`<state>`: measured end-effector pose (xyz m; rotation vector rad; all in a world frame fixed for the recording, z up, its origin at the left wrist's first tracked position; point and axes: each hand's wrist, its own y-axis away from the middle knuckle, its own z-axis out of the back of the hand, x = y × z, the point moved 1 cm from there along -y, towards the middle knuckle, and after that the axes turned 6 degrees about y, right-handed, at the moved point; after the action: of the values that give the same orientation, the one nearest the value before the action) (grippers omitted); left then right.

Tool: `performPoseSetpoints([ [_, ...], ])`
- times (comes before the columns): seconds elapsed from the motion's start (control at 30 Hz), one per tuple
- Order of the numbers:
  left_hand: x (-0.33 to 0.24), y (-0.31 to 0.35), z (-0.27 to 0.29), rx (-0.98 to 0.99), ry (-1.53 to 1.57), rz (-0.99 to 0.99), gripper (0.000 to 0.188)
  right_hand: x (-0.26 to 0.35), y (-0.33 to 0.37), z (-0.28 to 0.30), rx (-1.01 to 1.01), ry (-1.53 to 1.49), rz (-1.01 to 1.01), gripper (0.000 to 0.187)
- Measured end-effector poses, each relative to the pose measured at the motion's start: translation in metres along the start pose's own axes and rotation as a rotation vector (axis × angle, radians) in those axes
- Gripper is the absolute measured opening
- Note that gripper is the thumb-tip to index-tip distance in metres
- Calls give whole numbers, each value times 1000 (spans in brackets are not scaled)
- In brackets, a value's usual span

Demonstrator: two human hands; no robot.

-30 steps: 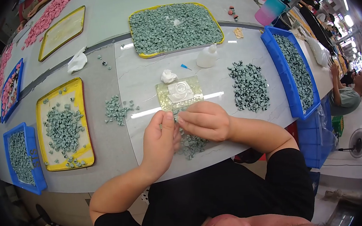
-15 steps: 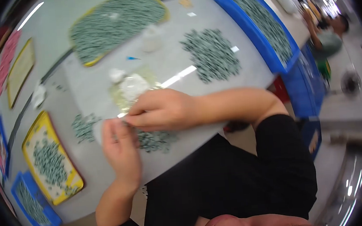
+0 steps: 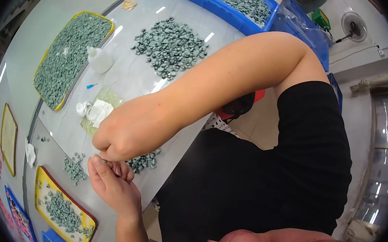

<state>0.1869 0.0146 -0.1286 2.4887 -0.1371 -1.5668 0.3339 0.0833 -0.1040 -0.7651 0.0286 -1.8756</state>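
Left of the frame's centre, the bare left hand (image 3: 118, 188) and right hand (image 3: 132, 128) met, fingers bunched narrow, their grip's contents hidden from me, while a heap of glossy grey-green pebble-like pieces (image 3: 144, 161) lay below the right, beside the left.

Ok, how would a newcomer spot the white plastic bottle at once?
Find the yellow-rimmed tray of small green pieces, upper left. Just right of it, on the pale glossy tabletop, stands the white plastic bottle. Its upright, tapering shape differs from the crumpled white tissue nearby.
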Motion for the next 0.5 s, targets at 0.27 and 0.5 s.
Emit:
performPoseSetpoints([
  [0.27, 2, 26, -12, -51, -56, -117, 25, 21, 16, -8, -244, 59, 215, 12],
  [0.5, -64, 22, 35, -19, -11, -5, 25, 40, -55, -14, -308, -92, 95, 10],
])
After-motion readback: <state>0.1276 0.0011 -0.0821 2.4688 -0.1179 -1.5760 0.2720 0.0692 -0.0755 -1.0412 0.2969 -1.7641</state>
